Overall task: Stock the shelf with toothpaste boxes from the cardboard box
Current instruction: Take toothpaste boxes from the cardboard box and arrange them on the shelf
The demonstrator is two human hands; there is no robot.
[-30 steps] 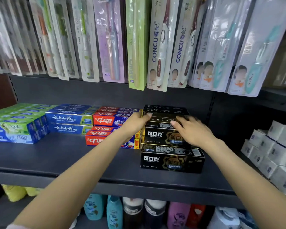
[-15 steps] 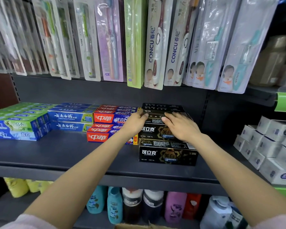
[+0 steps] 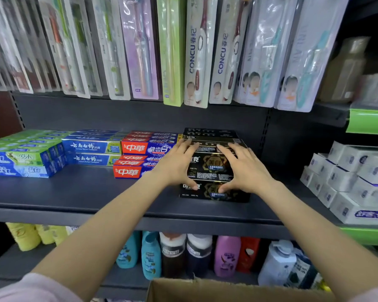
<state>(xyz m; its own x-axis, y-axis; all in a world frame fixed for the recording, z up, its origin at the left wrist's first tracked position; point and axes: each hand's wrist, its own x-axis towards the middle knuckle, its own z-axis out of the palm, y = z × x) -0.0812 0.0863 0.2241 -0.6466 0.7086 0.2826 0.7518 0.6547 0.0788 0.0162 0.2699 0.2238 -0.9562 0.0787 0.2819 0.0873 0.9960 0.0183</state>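
Both hands rest on the black toothpaste boxes stacked on the grey shelf: left hand and right hand, fingers spread flat, thumbs underneath. The cardboard box sits nearest, below.
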